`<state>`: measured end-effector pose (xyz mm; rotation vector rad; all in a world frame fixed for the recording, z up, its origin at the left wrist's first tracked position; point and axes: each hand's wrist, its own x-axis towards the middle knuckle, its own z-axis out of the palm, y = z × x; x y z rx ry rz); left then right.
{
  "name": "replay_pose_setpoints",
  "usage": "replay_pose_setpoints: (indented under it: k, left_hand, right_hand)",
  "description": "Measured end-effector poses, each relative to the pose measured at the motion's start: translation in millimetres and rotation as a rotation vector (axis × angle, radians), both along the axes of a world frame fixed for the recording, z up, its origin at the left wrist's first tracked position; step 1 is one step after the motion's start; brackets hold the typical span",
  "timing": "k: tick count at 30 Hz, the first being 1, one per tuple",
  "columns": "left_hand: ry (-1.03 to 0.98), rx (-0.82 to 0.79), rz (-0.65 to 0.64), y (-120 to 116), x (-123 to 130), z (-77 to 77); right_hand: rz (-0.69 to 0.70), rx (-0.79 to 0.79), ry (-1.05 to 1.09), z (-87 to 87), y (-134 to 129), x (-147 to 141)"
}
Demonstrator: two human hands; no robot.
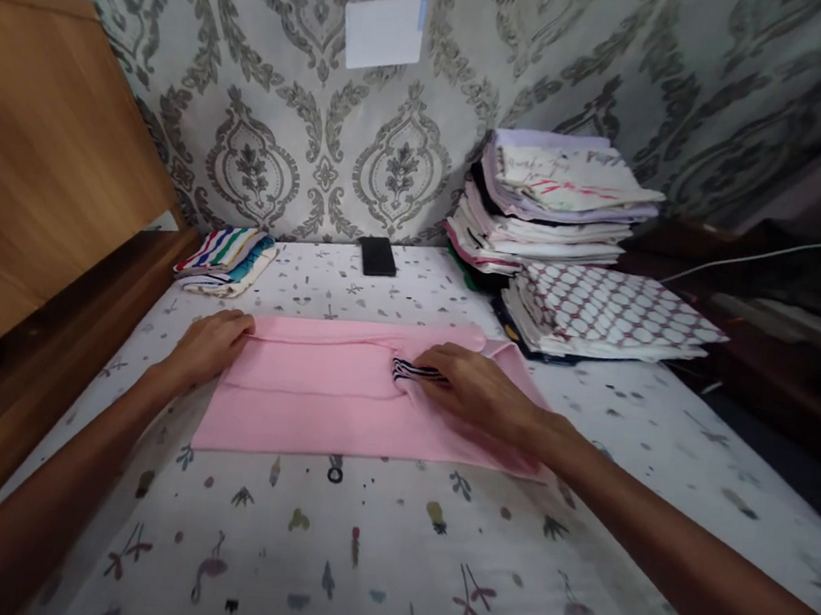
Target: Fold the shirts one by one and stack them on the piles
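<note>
Two hands (213, 347) (471, 388), one pink garment (318, 371)

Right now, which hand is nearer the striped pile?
Left. The left hand is just on the near side of the pile, apart from it, at the pink cloth's left edge. The right hand is farther right, at the cloth's trim.

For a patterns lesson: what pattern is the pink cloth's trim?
The trim has dark and white stripes; head view.

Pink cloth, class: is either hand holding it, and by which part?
The right hand holds the pink cloth by its striped trim. The left hand touches its far left corner; whether it grips there cannot be told.
</note>
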<state>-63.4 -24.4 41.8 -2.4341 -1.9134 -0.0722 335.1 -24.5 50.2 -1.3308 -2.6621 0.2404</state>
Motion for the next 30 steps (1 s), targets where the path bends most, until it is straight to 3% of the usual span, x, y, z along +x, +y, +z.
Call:
replay_pose_setpoints:
  k: [7,13,17,23,30]
  left_hand:
    - [-0.019,-0.007,0.012,0,-2,-5.1]
    - [-0.033,-0.012,0.018,-1,-2,-4.5]
    - [-0.046,-0.002,0.001,-1,-4,-5.7]
    - [-0.050,0.016,0.014,-3,-3,-6.1]
    - [-0.081,0.091,0.028,-10,1,0.0]
  right_hand:
    - [-0.041,0.022,-0.041,-6.9,-5,6]
    - [0.026,-0.035,0.125,-7.1,7,17]
    - [0.041,0.031,0.204,-2.2,12,23]
    - [0.134,0.178,0.254,1.9,-2,30]
    - [0.099,0.081,0.105,-7.4,-21,30]
